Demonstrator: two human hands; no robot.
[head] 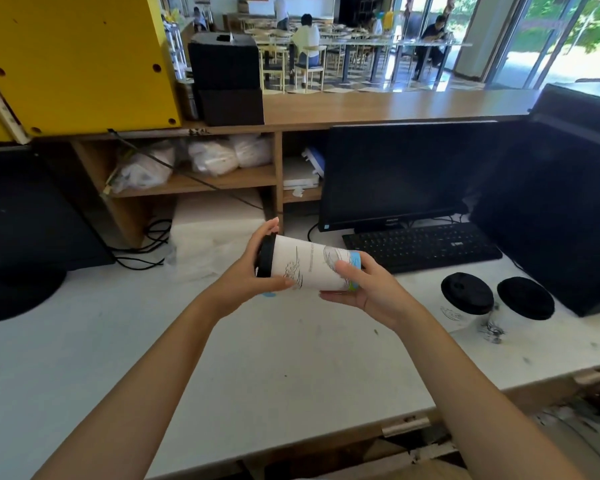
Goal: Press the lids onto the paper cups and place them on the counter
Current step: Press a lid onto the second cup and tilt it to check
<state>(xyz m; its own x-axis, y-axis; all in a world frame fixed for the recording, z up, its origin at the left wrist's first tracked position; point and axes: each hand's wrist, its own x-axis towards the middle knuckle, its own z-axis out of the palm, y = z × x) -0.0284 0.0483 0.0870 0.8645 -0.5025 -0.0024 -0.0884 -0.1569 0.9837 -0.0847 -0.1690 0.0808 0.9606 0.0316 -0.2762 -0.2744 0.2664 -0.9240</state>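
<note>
The white counter (257,358) filled the lower half of the view, with a dark monitor (406,174) and a black keyboard (420,247) at its back right. Two cups already capped stood upright on the counter, right of the hands and in front of the keyboard: the left finished cup (465,303) and the right finished cup (523,303), close together.

The paper cup (312,268) in hand was held on its side above the counter, mouth to the left, blue-banded base to the right. The left hand (246,271) was curled round the mouth end, palm against the black lid (266,254), fingertips over its upper edge. The right hand (371,292) gripped the base, thumb on the wall and fingers underneath.

To do this step well, the right hand should brace the base firmly while the left presses square along the cup's length, then works round the rim so that every part of the lid snaps home. Squeezing the thin wall too hard would likely bend the mouth out of round and spoil the seal.

The lid's top was hidden by the left palm, and its far edge could not be seen, so whether it sat fully down could not be told. Nor could the cup's contents. A small blue patch below the left hand was too indistinct to name. No loose lids or uncapped cups were in view.
</note>
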